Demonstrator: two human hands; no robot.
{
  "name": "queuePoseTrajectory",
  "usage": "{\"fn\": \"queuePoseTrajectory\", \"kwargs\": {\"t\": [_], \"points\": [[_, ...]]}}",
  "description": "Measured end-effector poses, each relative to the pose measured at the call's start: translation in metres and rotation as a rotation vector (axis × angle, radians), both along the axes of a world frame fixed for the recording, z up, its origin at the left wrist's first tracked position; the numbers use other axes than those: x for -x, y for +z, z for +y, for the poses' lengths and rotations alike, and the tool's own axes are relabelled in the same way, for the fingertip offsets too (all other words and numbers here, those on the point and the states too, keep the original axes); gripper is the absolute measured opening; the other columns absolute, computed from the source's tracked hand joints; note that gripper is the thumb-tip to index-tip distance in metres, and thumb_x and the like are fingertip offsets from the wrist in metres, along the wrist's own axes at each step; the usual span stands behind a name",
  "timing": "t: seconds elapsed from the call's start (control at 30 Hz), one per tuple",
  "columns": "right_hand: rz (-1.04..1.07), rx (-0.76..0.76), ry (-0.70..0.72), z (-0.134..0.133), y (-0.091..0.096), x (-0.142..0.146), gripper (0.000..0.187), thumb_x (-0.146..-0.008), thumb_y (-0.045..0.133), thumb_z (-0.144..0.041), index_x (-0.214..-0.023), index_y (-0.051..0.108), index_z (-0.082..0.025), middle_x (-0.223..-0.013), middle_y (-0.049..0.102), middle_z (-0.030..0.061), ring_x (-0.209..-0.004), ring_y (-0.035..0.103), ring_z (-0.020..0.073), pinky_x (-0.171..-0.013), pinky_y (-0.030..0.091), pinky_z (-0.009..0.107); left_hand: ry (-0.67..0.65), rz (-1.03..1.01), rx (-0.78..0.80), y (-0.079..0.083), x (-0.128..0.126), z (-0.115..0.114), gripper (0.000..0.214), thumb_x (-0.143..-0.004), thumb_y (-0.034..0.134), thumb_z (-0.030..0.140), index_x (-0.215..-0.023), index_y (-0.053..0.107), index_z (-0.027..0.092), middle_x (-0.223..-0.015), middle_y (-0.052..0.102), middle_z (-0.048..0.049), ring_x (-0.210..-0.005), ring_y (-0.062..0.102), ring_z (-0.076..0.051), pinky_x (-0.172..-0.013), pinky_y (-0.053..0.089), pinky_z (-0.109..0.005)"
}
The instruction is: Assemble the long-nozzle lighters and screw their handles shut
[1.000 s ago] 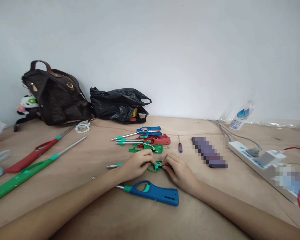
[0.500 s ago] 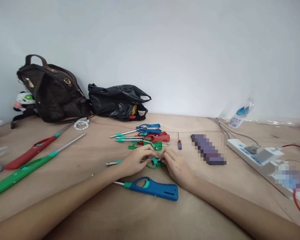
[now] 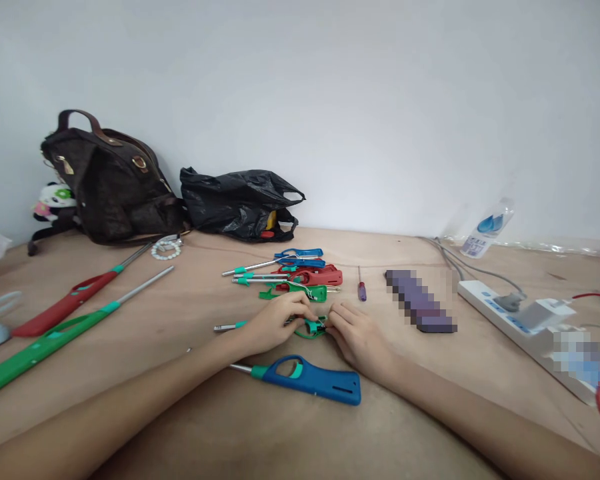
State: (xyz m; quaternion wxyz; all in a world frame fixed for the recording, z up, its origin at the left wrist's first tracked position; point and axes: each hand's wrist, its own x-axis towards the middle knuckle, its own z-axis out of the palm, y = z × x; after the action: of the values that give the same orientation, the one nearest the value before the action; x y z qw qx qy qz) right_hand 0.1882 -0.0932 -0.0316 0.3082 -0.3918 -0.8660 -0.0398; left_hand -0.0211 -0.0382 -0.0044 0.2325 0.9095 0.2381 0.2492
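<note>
Between my two hands lies an opened green gas lighter, its turquoise trigger and some small inner parts showing. My left hand is closed over its front part, and the metal tube sticks out to the left beneath that hand. At the lighter's rear end, the fingers of my right hand are pinched together; the handle there is mostly covered by them. A whole blue gas lighter rests just in front of both hands. Behind them is a cluster of opened lighters with blue, red and green halves.
A small screwdriver and a blurred purple object lie to the right, before a power strip. Red and green lighters lie at left. A backpack, black plastic bag and tilted bottle stand along the wall.
My right hand's fingers have drawn slightly away to the right, and more of the lighter's inner parts shows between the hands. The whole view has shifted a little.
</note>
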Motion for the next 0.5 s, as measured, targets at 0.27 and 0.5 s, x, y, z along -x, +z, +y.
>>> {"fn": "queuePoseTrajectory", "kwargs": {"t": [0.27, 0.5], "points": [[0.119, 0.149, -0.017, 0.002, 0.003, -0.001, 0.015, -0.089, 0.044, -0.010, -0.080, 0.048, -0.021, -0.080, 0.057, 0.0042, -0.077, 0.055, 0.0197, -0.065, 0.045, 0.031, 0.057, 0.040, -0.092, 0.004, -0.001, -0.005, 0.034, -0.077, 0.047, -0.002, -0.094, 0.067, 0.019, -0.085, 0.059, -0.0014, -0.076, 0.058, -0.014, -0.067, 0.043, -0.022], [-0.055, -0.025, -0.047, 0.001, -0.001, 0.002, 0.022, -0.095, 0.034, -0.010, -0.087, 0.053, -0.019, -0.085, 0.057, 0.0070, -0.075, 0.052, 0.0200, -0.065, 0.045, 0.032, -0.023, 0.104, -0.144, 0.012, -0.005, -0.002, 0.029, -0.089, 0.045, 0.008, -0.108, 0.064, 0.019, -0.100, 0.062, -0.0048, -0.090, 0.060, -0.017, -0.077, 0.045, -0.025]]}}
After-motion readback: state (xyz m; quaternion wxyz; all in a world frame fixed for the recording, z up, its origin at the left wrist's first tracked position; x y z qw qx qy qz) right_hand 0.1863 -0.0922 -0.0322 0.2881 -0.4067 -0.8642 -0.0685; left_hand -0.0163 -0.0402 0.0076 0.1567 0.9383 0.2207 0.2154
